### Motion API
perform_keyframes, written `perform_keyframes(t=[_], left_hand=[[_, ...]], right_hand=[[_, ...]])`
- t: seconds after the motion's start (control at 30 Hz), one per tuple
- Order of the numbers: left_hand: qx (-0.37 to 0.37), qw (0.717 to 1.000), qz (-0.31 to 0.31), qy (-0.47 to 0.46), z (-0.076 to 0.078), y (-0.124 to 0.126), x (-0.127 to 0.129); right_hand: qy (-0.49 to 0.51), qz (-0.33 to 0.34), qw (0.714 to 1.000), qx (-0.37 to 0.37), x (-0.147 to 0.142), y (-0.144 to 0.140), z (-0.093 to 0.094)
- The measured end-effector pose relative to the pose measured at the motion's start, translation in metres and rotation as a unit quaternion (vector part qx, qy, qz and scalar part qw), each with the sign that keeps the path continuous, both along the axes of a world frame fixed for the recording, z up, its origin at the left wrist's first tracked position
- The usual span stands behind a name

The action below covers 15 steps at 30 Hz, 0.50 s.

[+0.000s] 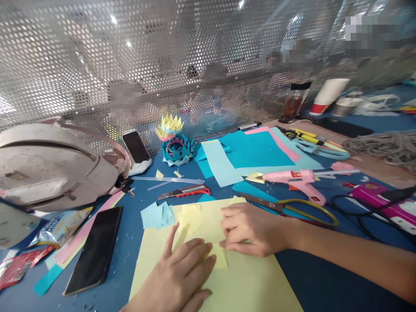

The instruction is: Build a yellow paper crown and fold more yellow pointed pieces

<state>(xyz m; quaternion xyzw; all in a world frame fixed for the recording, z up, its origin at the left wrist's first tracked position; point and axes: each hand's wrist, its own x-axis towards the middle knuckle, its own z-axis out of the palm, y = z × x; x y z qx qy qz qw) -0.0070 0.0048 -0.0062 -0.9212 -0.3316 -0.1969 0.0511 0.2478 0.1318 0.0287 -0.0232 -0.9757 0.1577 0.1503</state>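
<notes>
My left hand (185, 268) lies with its fingers spread over a small yellow paper piece (221, 259), touching it. At that piece's upper right edge is my right hand (248, 229), its fingers curled and the thumb and forefinger pressed together near the paper. Whether a corner is pinched between them is hidden. Beneath both hands lies a large pale yellow sheet (253, 288). Beyond my left fingers rest yellow paper squares (191, 219), with light blue squares (157, 215) to their left.
Scissors (260, 201), a pink glue gun (300, 178) and a red utility knife (188, 191) lie beyond the sheet. A folded-paper flower (175, 149) stands near the perforated metal screen (162, 65). On the left are a phone (94, 249) and a backpack (55, 169); stacked coloured paper (260, 149) lies behind.
</notes>
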Motion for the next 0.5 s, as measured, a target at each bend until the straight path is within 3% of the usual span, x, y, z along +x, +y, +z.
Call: perform_keyframes(t=[0.2, 0.5], left_hand=[[0.002, 1.0, -0.008, -0.002, 0.002, 0.001, 0.001], [0.041, 0.999, -0.004, 0.008, 0.005, 0.0, 0.005]], right_hand=[[-0.007, 0.004, 1.0, 0.03, -0.001, -0.002, -0.003], [0.045, -0.045, 0.993, -0.101, -0.004, -0.006, -0.012]])
